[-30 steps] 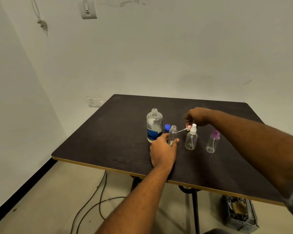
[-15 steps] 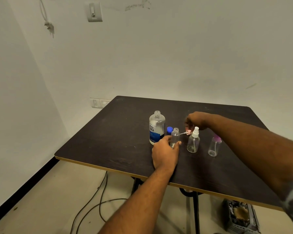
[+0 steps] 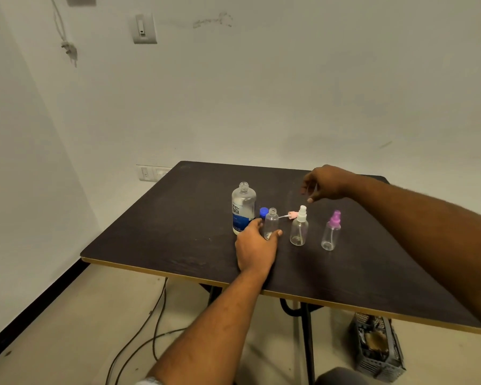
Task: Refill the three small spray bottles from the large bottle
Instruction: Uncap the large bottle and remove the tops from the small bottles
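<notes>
On the dark table (image 3: 156,234), my left hand (image 3: 254,245) grips the uncapped, unfilled small clear bottle (image 3: 271,223) beside the open large bottle (image 3: 243,207); my right hand (image 3: 324,182) hovers open, empty; two capped spray bottles wait.

The dark worktop (image 3: 156,240) holds a big bottle (image 3: 243,208). Beside it stand a blue cap (image 3: 263,212), three small bottles and a pink sprayer top (image 3: 290,215).
</notes>
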